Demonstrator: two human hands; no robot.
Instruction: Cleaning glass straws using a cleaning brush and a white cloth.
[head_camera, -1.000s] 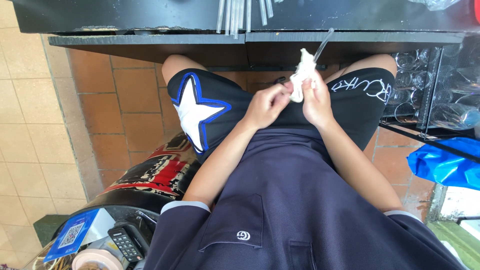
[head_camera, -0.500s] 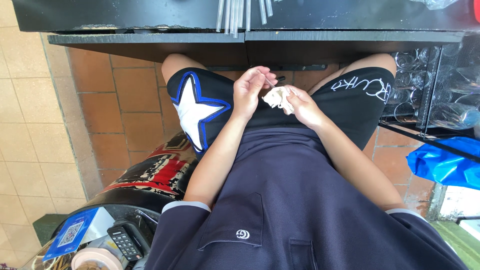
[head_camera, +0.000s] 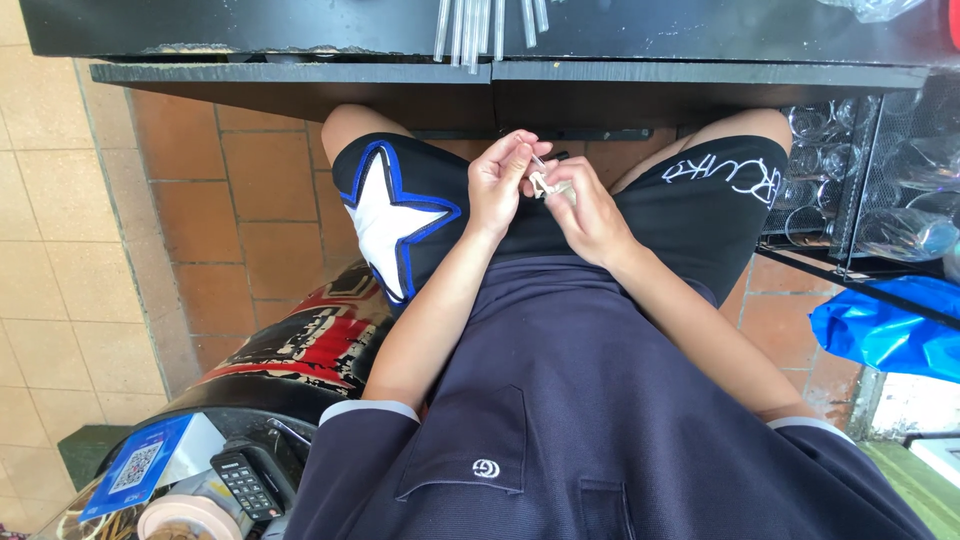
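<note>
- Since the previous frame the white wad has shrunk from a crumpled lump to a small scrap (head_camera: 545, 184).
- Left hand (head_camera: 503, 182) and right hand (head_camera: 583, 207) both pinch it, over the lap.
- Black counter (head_camera: 700, 75) edge just above; clear straws (head_camera: 478, 28) on it.

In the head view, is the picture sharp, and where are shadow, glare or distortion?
Head view: daylight is even and the hands, left hand and right hand, are sharp; the small pale object between them is too small to identify; deep shadow under the black counter; glare on the blue plastic bag; wide-angle bending at the edges.
</note>
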